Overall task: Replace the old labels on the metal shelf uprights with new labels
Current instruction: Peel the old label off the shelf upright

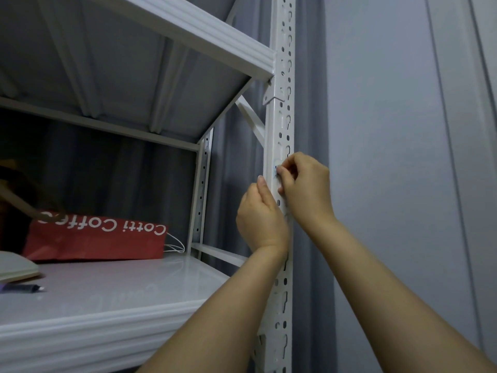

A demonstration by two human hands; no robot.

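Our right hand (305,185) pinching label (276,170) on white perforated upright (282,125), frame centre; our left hand (259,216) curled against upright, grip unclear.

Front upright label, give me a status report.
Right hand pinching label on front upright. Left hand bracing upright below. Nothing in the way.

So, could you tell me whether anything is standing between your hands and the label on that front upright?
Nothing visible does. The right hand already pinches at the label on the upright, and the left hand rests against the post just below it.
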